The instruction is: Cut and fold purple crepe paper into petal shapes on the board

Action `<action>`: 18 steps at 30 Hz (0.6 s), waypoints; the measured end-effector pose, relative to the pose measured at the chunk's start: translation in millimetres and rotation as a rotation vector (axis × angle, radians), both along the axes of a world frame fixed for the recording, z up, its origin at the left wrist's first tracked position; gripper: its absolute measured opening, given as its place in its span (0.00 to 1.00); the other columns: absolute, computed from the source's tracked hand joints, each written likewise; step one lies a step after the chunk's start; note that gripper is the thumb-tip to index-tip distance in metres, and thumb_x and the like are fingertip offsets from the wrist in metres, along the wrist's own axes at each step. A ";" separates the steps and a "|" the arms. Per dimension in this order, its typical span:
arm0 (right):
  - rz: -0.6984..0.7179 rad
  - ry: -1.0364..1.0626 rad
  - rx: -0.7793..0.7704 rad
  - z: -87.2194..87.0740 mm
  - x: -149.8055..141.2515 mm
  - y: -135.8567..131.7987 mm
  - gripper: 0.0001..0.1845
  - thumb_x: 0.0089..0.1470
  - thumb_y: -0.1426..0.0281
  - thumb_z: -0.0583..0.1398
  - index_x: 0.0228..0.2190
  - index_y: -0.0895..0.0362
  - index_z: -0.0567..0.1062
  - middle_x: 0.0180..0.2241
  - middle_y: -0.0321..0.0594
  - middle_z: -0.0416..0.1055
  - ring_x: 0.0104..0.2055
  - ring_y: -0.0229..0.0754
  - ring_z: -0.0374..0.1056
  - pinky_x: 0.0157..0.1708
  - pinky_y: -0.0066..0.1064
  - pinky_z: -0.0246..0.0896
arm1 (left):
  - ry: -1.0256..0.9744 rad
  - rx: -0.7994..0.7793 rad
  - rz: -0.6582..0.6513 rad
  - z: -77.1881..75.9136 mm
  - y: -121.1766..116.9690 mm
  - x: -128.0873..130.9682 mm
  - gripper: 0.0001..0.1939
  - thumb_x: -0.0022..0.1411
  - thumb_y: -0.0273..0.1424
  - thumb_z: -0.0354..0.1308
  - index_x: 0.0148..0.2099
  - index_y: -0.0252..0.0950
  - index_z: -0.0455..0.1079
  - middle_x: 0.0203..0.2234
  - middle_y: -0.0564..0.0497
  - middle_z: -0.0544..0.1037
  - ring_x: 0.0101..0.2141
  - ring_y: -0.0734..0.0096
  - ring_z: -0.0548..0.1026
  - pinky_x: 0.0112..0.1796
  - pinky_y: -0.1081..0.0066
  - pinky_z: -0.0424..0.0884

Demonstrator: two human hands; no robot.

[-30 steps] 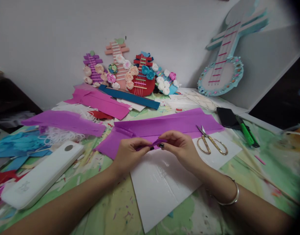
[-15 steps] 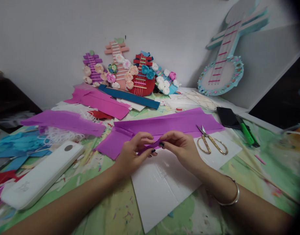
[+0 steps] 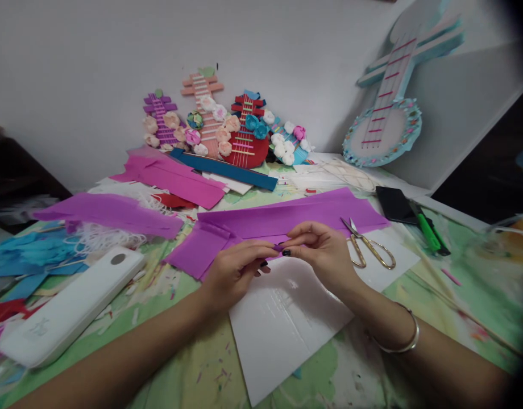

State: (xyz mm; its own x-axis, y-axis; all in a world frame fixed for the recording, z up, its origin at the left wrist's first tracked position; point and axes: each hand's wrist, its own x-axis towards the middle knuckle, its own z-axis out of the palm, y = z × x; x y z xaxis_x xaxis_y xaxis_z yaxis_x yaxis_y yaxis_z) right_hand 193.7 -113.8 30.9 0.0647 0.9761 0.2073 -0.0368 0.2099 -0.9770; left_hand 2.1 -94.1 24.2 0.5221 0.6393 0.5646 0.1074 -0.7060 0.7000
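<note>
My left hand (image 3: 236, 270) and my right hand (image 3: 319, 250) meet over the middle of the table, fingertips pinched together on a small rolled piece of purple crepe paper (image 3: 279, 247). Most of that piece is hidden by my fingers. Just behind my hands lies a long folded strip of purple crepe paper (image 3: 287, 218). Under my wrists is a white sheet of board (image 3: 282, 324). Gold-handled scissors (image 3: 366, 247) lie shut on the white sheet to the right of my right hand.
A white oblong case (image 3: 69, 307) lies at the left front. More purple and pink paper strips (image 3: 116, 211) and blue scraps (image 3: 27, 258) cover the left. Small guitar-shaped crafts with paper flowers (image 3: 227, 133) lean on the wall; a large one (image 3: 385, 122) stands right. A green marker (image 3: 427, 230) lies far right.
My left hand's fingers have closed over the purple piece again and my hands have shifted slightly up and together; the view has tilted a little.
</note>
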 end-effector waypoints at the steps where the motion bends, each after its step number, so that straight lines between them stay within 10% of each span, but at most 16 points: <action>1: -0.007 0.013 -0.008 1.0 0.6 -0.3 0.11 0.39 0.72 0.69 0.29 0.57 0.74 0.25 0.39 0.78 0.30 0.42 0.75 0.35 0.35 0.70 | 0.005 0.004 0.002 0.0 -0.4 0.2 0.14 0.63 0.20 0.49 0.44 0.35 0.74 0.42 0.45 0.78 0.33 0.72 0.79 0.30 0.75 0.78; 10: 0.104 -0.112 0.149 -4.7 3.2 5.0 0.09 0.51 0.67 0.63 0.36 0.55 0.77 0.34 0.40 0.77 0.37 0.40 0.72 0.40 0.35 0.68 | 0.012 -0.086 -0.040 -4.1 1.0 0.1 0.13 0.62 0.20 0.50 0.44 0.34 0.73 0.45 0.43 0.76 0.41 0.66 0.78 0.34 0.72 0.79; 18: 0.103 -0.219 0.119 -10.0 -0.6 4.9 0.03 0.46 0.72 0.64 0.28 0.56 0.78 0.27 0.37 0.74 0.31 0.38 0.69 0.33 0.31 0.63 | -0.121 -0.651 -0.019 -4.1 -1.2 4.9 0.10 0.57 0.25 0.60 0.37 0.36 0.59 0.31 0.51 0.79 0.30 0.67 0.81 0.31 0.73 0.77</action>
State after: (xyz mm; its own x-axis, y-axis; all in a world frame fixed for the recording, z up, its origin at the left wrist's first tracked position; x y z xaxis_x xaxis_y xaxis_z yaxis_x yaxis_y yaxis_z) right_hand 193.1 -108.9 20.8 -0.0926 0.9432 0.3190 0.1460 0.3297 -0.9327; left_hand 7.0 -95.4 20.1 0.4937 0.8610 0.1218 -0.0073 -0.1360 0.9907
